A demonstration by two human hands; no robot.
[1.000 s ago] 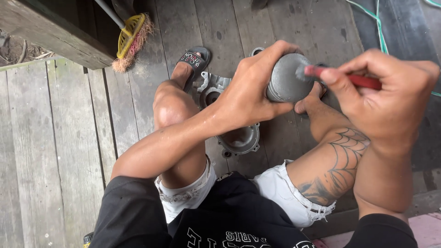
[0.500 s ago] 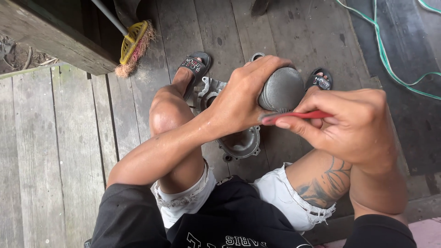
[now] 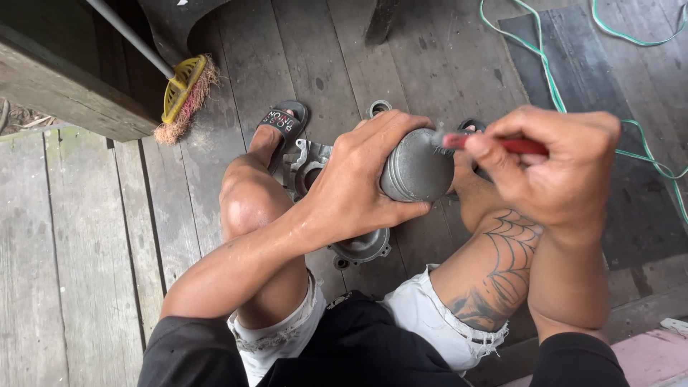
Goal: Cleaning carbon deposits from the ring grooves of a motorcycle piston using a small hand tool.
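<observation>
**A:** Head view first. What have the hands got?

**B:** I see the left hand (image 3: 358,190) wrapped around a grey metal cylinder (image 3: 418,166), rounded and dull, held up above the knees. Its grip is clamped on the cylinder, fingers over the top, thumb underneath. The right hand (image 3: 555,172) sits just right of the cylinder, its grip pinched together on a red-handled brush (image 3: 502,145). The brush's tip touches the cylinder's upper right edge.

**A:** What lies beneath the cylinder?

**B:** A grey metal casing (image 3: 362,247) rests on the plank floor (image 3: 93,236), below the cylinder and partly hidden by the left hand and wrist. More of the same grey metal, with a round opening, shows just left of the cylinder, behind the left knee; I cannot tell whether it is one piece with the casing. A small metal ring (image 3: 378,108) lies on the floor just above the cylinder.

**A:** And farther out from it?

**B:** Up and to the left of the cylinder, a black sandal (image 3: 283,120) is on the left foot. Farther up-left a yellow broom head (image 3: 183,89) with reddish bristles leans by a dark wooden beam (image 3: 64,89). To the upper right of the cylinder a green cord (image 3: 559,100) runs across a black mat (image 3: 609,107). Below the cylinder on the right, the tattooed right leg (image 3: 502,265) comes out of frayed white shorts (image 3: 430,322).

**A:** Other views?

**B:** None; the head camera is all I have.
</observation>
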